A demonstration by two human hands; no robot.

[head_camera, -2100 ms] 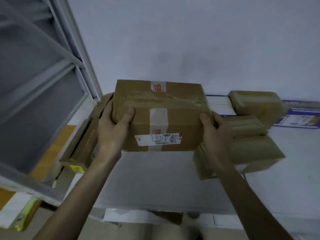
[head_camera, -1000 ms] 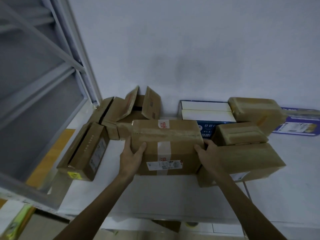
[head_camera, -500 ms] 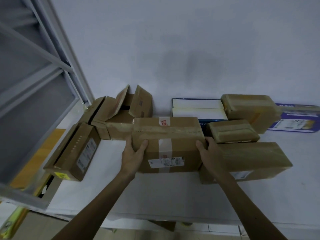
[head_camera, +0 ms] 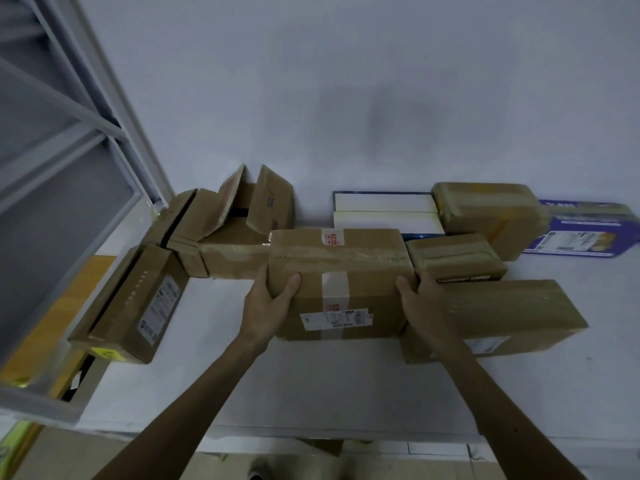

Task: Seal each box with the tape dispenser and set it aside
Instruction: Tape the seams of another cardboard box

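Head view, box lowered onto table

Brown cardboard box, top seam taped shut, a white strip down the front and a shipping label low on that face. Sits flat on the white table, wedged between an open-flapped box and some sealed boxes.

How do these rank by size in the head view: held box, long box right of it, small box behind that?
1-2. held box and long box: look about alike, unranked.
3. small box.
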